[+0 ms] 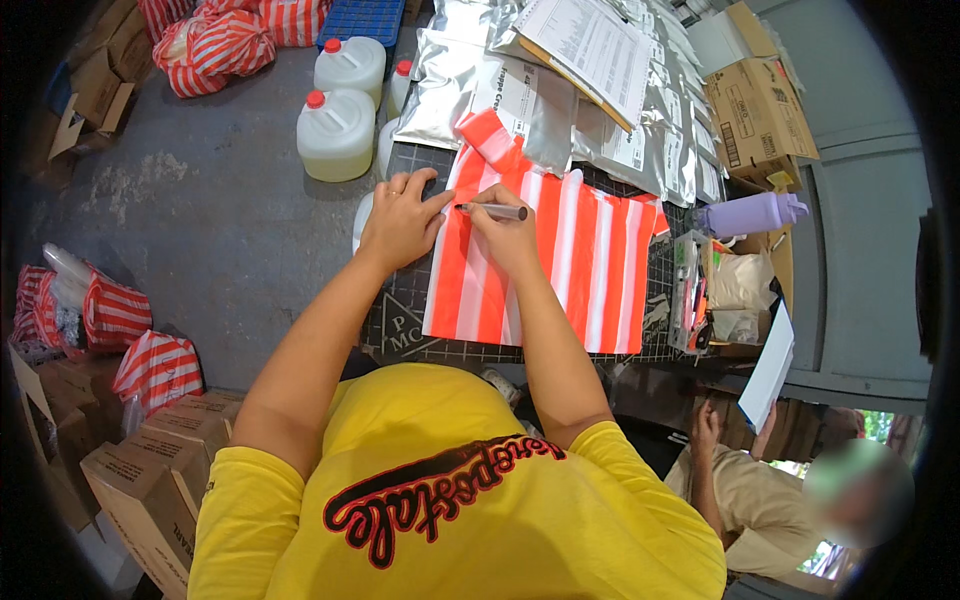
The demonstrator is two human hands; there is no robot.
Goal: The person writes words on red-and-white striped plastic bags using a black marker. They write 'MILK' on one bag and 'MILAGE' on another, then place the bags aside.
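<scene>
A red-and-white striped plastic bag (581,265) lies flat in front of me, its strap-like handle folded over at the far end. In my right hand (505,235) is a dark marker (513,212), gripped between thumb and fingers, its tip down at the bag's upper left part. My left hand (400,220), with a ring on one finger, rests open along the bag's left edge, thumb and forefinger reaching onto the plastic. Beneath the bag is a black gridded surface (405,318).
Silver pouches (535,110) and a paper pad (590,50) stand beyond the bag. Capped jugs (336,140) are at left. To the right are a lilac bottle (752,214), a supply box (690,290) and a carton (757,120). A person (750,500) holds a white board at lower right.
</scene>
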